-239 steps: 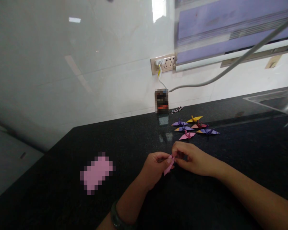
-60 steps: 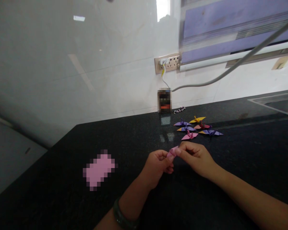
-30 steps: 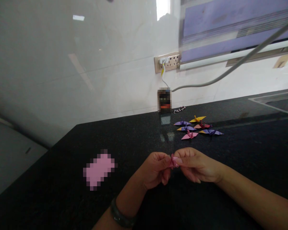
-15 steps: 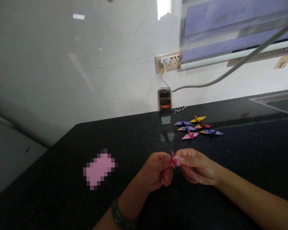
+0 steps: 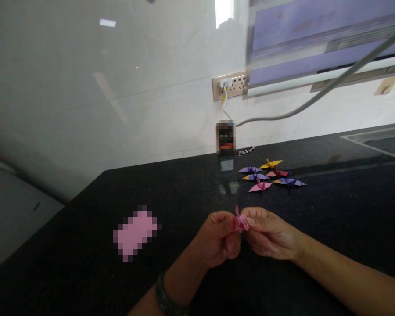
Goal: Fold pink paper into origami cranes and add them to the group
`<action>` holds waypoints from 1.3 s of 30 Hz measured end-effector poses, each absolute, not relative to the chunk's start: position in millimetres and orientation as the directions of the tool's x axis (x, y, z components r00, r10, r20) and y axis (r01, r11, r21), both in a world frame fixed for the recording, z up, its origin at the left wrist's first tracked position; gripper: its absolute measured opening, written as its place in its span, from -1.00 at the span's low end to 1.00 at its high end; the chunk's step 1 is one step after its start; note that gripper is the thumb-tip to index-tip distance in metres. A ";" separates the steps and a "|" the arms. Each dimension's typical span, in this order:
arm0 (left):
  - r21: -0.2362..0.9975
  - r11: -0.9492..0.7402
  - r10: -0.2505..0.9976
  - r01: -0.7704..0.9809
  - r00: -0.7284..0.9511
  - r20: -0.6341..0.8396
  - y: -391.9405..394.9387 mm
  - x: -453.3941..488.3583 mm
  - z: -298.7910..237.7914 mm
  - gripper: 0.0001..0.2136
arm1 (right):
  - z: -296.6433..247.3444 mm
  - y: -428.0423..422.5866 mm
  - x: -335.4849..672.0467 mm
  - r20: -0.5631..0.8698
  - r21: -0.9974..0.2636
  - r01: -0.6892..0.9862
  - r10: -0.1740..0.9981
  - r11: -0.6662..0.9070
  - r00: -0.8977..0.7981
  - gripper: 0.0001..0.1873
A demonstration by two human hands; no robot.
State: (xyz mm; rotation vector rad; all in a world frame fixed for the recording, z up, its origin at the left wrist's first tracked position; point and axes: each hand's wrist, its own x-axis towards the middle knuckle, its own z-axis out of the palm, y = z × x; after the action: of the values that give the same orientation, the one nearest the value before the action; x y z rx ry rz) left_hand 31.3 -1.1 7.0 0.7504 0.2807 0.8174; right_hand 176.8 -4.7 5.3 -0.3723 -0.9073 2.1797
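Note:
A small pink origami crane (image 5: 240,223), partly hidden by fingers, is held between both hands above the dark countertop. My left hand (image 5: 219,237) pinches its left side between thumb and forefinger, the other fingers curled below. From the other side, my right hand (image 5: 271,232) grips it with thumb and fingertips. One narrow pink point sticks up between the hands. Beyond them stand several finished paper cranes: a pink crane (image 5: 260,187) nearest, a yellow crane (image 5: 271,163) farthest back, and a purple crane (image 5: 290,181) at the right.
On the black countertop (image 5: 85,210) a blurred-out pink item (image 5: 136,236) lies at the left. Against the wall stands a pixelated dark box (image 5: 226,138), beside a beaded strip (image 5: 246,151). A grey cable (image 5: 303,107) runs from there past the socket (image 5: 230,84) toward the upper right.
Both hands have shifted slightly downward with the pink crane still pinched between them. Its upright point shows a little more. The other cranes have stayed in place.

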 end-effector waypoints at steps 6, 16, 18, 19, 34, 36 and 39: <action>0.671 0.446 0.741 -0.592 0.665 0.094 -3.8 33.6 4.7 -0.78 | 1.9 -6.8 175.5 0.018 -0.704 -0.518 0.717 -0.486 -0.697 -0.85; 0.663 0.428 0.767 -0.614 0.635 0.093 -6.8 36.3 8.0 -0.79 | 0.5 -7.1 173.1 0.038 -0.684 -0.540 0.715 -0.491 -0.698 -0.85; 0.670 0.419 0.774 -0.613 0.626 0.088 -7.0 36.8 8.3 -0.80 | 0.6 -7.2 173.2 0.037 -0.678 -0.541 0.712 -0.498 -0.702 -0.85; 0.676 0.416 0.776 -0.608 0.625 0.084 -7.1 37.0 8.2 -0.80 | 0.5 -7.3 173.5 0.032 -0.679 -0.536 0.709 -0.502 -0.705 -0.84; 0.774 0.422 0.653 -0.472 0.751 0.102 -9.2 30.2 3.7 -0.74 | -10.2 -11.1 181.7 -0.018 -0.704 -0.427 0.615 -0.567 -0.788 -0.74; 0.770 0.412 0.685 -0.488 0.723 0.092 -8.6 32.5 3.8 -0.74 | -8.6 -9.7 179.7 -0.014 -0.712 -0.438 0.635 -0.548 -0.772 -0.72; 0.748 0.371 0.780 -0.551 0.622 0.071 -5.4 36.5 5.8 -0.74 | -2.5 -5.6 175.3 0.019 -0.733 -0.507 0.732 -0.454 -0.681 -0.76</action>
State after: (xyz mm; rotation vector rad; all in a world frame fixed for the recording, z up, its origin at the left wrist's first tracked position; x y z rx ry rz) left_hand 36.5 -5.4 5.8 0.8195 0.3184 0.8718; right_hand 175.3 -5.6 -2.5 -0.3895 -0.9496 2.1533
